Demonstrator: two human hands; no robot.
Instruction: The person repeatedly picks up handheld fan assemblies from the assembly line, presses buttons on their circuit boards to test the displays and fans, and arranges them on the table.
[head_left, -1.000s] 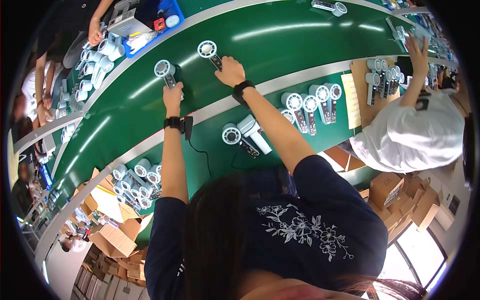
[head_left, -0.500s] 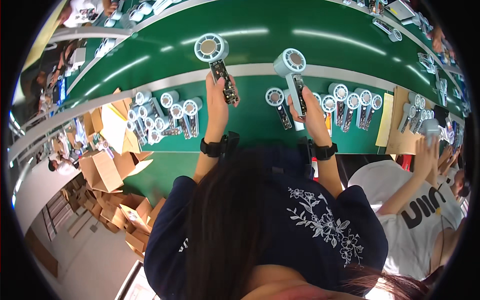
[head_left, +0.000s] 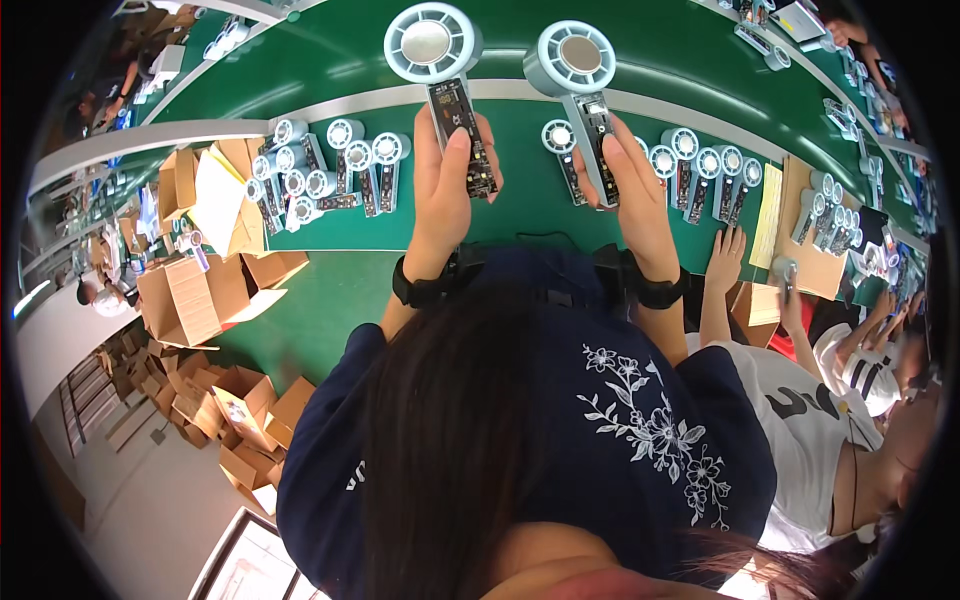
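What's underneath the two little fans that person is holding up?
Under the left hand with its fan and the right hand with its fan lies the green table, where more fans rest in rows. The hands and forearms cover what is directly beneath.

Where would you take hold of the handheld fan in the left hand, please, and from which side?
Grip the fan by its narrow handle, probably from below, as the left hand does: its fingers wrap the lower handle. The round, wide head points away and is awkward to pinch, and the handle's upper face shows an exposed circuit board, so hold by the edges. The right hand holds its fan likewise.
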